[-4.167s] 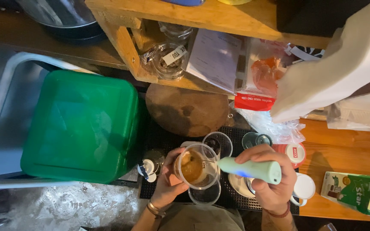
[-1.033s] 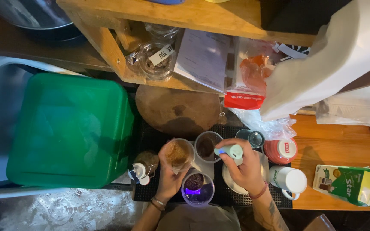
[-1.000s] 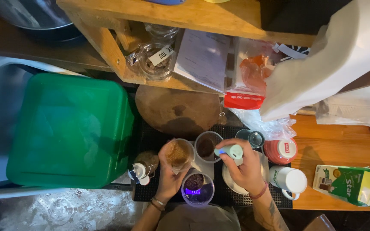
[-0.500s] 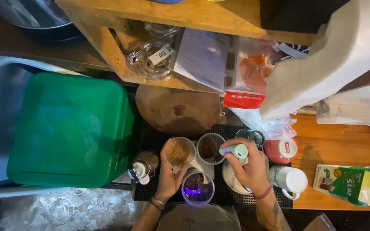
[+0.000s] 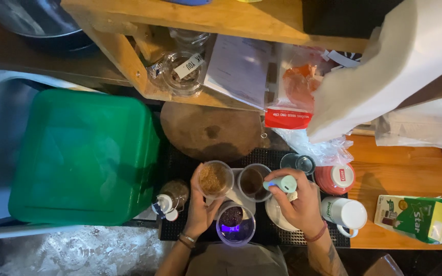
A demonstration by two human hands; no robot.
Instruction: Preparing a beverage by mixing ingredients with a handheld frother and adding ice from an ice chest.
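The left hand [image 5: 199,209] kept its grip clamped on a cup [image 5: 215,179] of brown liquid above the mat [image 5: 180,163]; the right hand [image 5: 299,204] gripped a mint frother [image 5: 281,184] beside a second cup [image 5: 254,182].

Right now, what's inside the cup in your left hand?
The clear plastic cup in the left hand holds a grainy, foamy brown drink. The froth covers whatever lies deeper down.

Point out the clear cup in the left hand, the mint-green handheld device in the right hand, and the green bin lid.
clear cup [image 5: 214,179]: head view, on its brown contents.
mint-green handheld device [image 5: 281,184]: head view, on its rounded top.
green bin lid [image 5: 83,153]: head view, on its flat centre.
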